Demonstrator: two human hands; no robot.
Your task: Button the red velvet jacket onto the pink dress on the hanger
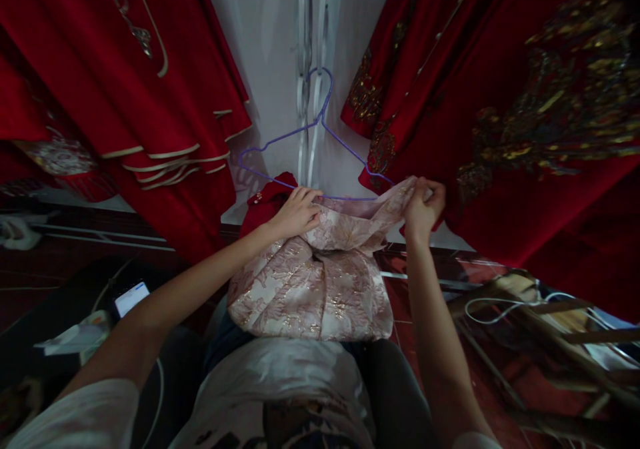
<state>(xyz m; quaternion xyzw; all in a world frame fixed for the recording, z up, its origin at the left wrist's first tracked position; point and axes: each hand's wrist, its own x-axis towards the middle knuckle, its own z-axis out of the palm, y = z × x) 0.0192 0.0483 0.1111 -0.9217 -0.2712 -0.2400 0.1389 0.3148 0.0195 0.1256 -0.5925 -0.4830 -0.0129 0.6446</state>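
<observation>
Pink-gold brocade garment [320, 296] mostly in lap [223, 341], purple hanger [321, 117] up, link unclear: prob. part-done; L hand [299, 213] half-curled on garment, grip unclear, R hand [421, 210] pinching its corner

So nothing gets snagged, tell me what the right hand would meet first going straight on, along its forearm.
Most likely the red clothing hanging beyond; the gap between it and the right hand is hard to judge from this view.
</observation>
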